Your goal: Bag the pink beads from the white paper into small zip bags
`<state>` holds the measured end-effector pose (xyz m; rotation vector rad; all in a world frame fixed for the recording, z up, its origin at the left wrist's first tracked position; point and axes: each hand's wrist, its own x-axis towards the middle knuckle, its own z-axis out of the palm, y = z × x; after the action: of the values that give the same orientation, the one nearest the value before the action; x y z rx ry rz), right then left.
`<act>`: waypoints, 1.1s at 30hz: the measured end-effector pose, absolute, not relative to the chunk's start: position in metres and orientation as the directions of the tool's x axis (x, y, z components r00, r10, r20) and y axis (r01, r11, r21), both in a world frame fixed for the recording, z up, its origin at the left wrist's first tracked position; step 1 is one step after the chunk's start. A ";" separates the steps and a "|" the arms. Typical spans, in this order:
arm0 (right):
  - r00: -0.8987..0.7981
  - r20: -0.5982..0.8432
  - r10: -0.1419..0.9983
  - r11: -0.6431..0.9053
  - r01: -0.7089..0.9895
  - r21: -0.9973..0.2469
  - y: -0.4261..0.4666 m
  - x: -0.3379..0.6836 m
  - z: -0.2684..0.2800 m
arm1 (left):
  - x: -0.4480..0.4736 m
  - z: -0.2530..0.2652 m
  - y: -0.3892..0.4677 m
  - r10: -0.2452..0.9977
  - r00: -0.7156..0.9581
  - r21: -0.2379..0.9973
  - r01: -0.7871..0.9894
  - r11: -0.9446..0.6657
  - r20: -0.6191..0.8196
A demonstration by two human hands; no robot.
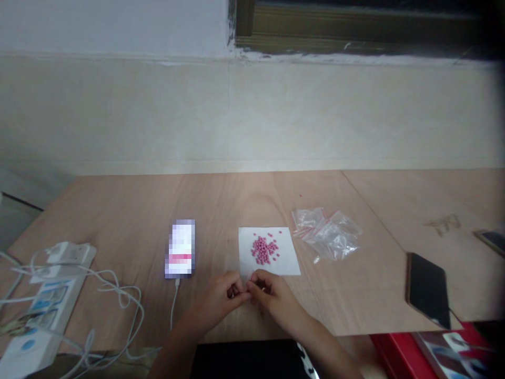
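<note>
My left hand [231, 289] and my right hand [268, 287] meet fingertip to fingertip at the table's front, both with curled fingers pinched together. Whatever lies between the fingertips is too small to make out. Just beyond them is a white sheet of paper [292, 263], its near edge close to my knuckles. A pile of small pink beads [263, 250] sits on the sheet, with a few strays around it. Right of the paper lie several clear zip bags [331, 234], crumpled together.
At the left a lit phone [180, 250] is plugged into a white cable [173, 305]. A white power strip [51, 316] with tangled cords fills the left corner. To the right lie a dark phone [428, 287], another dark device [493, 241] and some rubber bands [442, 225].
</note>
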<state>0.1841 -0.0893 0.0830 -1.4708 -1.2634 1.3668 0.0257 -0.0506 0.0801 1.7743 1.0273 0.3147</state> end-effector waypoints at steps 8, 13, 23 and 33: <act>-0.108 -0.246 0.963 -0.243 0.036 -0.969 -0.075 0.188 0.085 | 0.026 0.100 -0.029 0.657 0.693 0.876 0.472 -0.104 -0.296; -0.179 -0.229 0.957 -0.243 -0.064 -0.968 -0.069 0.190 0.084 | 0.025 0.099 -0.021 0.625 0.702 0.890 0.456 -0.026 -0.341; -0.152 -0.310 0.938 -0.305 0.060 -0.951 -0.067 0.186 0.087 | 0.023 0.080 -0.025 0.700 0.644 0.909 0.416 0.018 -0.309; -0.028 -0.306 0.952 -0.289 0.259 -0.922 -0.049 0.175 0.081 | 0.027 0.067 -0.014 0.763 0.603 0.896 0.438 -0.073 -0.233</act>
<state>0.1747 -0.0492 0.0812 -1.5980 -1.2908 1.3558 0.0266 -0.0137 0.0672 1.7063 0.9974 0.3598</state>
